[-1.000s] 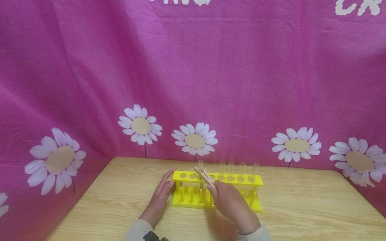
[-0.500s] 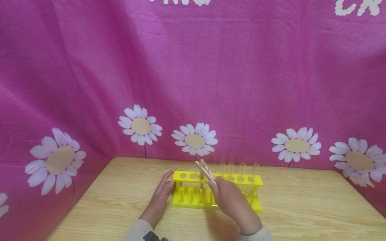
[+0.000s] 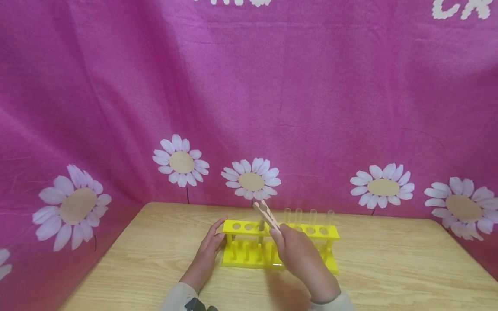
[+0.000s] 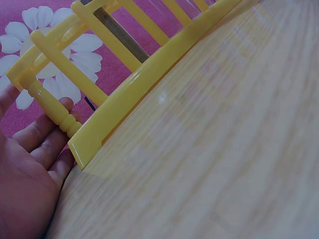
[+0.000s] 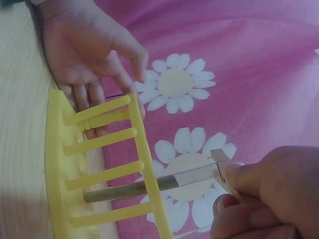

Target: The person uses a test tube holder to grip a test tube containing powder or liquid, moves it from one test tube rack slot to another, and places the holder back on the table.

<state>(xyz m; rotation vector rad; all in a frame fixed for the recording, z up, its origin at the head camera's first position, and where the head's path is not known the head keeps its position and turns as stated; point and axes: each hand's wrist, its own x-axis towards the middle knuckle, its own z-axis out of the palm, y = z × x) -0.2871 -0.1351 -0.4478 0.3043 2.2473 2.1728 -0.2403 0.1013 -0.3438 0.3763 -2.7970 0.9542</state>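
My right hand (image 3: pixel 300 259) grips a wooden test tube clamp (image 3: pixel 266 215) above the yellow test tube rack (image 3: pixel 229 226). The clamp's jaws sit at the upper end of a glass test tube (image 5: pixel 194 176) holding dark liquid. That tube passes down through a hole in the rack's top bar, its lower end among the pegs, close over the base in the right wrist view. At the rack's left end is my left hand (image 3: pixel 206 255); its fingers (image 4: pixel 42 137) curl behind the turned end post (image 4: pixel 52 107), with the thumb apart from the post in the right wrist view.
Several clear test tubes (image 3: pixel 330 218) stand in the rack's right part, partly behind my right hand. Two open holes (image 3: pixel 236 226) lie left of the dark tube. The wooden table (image 3: pixel 140 259) meets a pink flowered cloth (image 3: pixel 311 108) behind and at the sides.
The clamp and the tube of dark liquid have risen a little and shifted slightly right with my right hand. My left hand and the rack have stayed in place.
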